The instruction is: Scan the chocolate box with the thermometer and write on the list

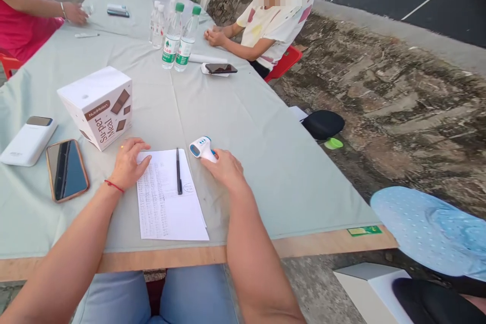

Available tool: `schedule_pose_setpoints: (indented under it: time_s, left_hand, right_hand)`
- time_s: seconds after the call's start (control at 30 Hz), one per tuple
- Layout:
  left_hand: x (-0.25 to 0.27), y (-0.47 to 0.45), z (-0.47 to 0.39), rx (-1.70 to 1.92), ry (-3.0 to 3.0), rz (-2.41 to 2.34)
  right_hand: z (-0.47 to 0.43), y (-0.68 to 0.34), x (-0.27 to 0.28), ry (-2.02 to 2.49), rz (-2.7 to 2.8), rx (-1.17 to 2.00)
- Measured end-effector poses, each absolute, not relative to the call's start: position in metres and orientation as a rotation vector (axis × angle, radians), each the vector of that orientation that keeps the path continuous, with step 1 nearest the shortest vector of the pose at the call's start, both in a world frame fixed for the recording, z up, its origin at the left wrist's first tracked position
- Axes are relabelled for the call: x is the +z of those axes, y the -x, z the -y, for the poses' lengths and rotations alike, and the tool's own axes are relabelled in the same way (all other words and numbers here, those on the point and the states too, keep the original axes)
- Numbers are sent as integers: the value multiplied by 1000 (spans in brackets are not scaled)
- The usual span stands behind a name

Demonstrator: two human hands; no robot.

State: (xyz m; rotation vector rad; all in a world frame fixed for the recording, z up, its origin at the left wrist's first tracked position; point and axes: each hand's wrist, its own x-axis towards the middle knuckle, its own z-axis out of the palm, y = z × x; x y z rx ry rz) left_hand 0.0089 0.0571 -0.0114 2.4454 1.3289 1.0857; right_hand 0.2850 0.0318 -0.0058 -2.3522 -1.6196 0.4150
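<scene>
My right hand (pixel 227 168) is closed around the handle of a white and blue infrared thermometer (pixel 201 148), held low over the table with its head tilted up to the left. My left hand (pixel 131 163) lies with fingers apart at the upper left corner of some paper sheets (pixel 182 220), holding nothing. Handwritten columns cover the left part of the top sheet. A black pen (pixel 178 172) rests on it, pointing away from me. Just beyond my left hand stands a white "Super Meal" box (pixel 99 109). To its left lie a phone (pixel 68 169) and a white power bank (pixel 29 140).
Water bottles (pixel 184 43) with green caps stand further back, beside another phone (pixel 220 68). A person (pixel 281 20) sits at the right side; others sit at the far end and left. Beyond the table's wooden edge (pixel 311 245) at right are a blue hat (pixel 425 228) and a box.
</scene>
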Motion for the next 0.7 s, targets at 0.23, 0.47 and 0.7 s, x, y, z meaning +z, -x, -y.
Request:
schedule_pose_setpoints:
  time_s: [0.23,0.47,0.7]
  left_hand:
    - [-11,-13,-55,751,-2352,-1343]
    - [-12,-15,-54,588,-2368,-1327]
    - [-13,-16,-54,543,-2355,-1308]
  right_hand:
    - [-23,-252,-19,1805,1495,452]
    - [-18,-222,-28,1608,1786,498]
    - [-16,-222,-19,1113,1360,942]
